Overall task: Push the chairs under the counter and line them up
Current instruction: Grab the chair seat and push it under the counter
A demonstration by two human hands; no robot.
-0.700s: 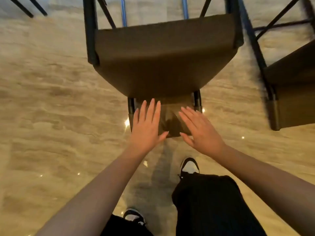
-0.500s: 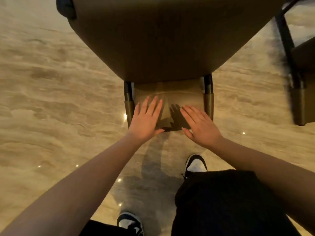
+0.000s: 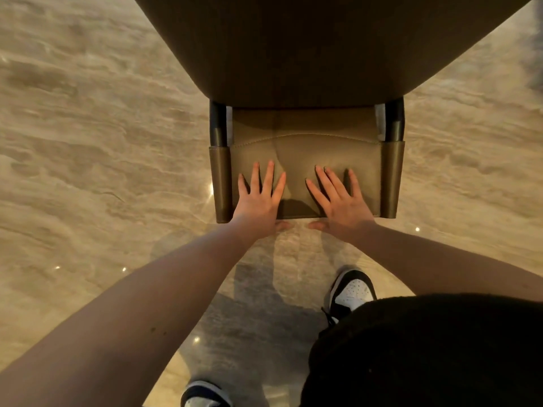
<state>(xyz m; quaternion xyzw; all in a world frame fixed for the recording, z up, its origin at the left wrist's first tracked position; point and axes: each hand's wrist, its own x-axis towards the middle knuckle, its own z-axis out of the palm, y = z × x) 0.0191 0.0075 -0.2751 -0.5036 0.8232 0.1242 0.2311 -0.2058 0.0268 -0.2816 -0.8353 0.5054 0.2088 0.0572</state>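
Polished stone floor (image 3: 88, 171) all round. Left hand (image 3: 258, 198) and right hand (image 3: 338, 198) lie flat, fingers spread, gripping nothing, on the chair (image 3: 308, 54) backrest (image 3: 305, 148); seat extends toward twelve o'clock.

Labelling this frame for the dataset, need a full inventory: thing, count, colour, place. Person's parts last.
Brown upholstered chair seat: 1, dark brown, top centre.
Olive leather chair backrest: 1, olive-tan, stitched, centre, below the seat.
Black metal backrest posts: 2, black, at either side of the backrest.
Beige marble-pattern floor: 1, beige, glossy, throughout.
Black-and-white sneakers: 2, one lower right, one at bottom edge.
Black trousers: 1, black, bottom right.
Left hand: 1, flat on backrest, fingers spread.
Right hand: 1, flat on backrest, fingers spread.
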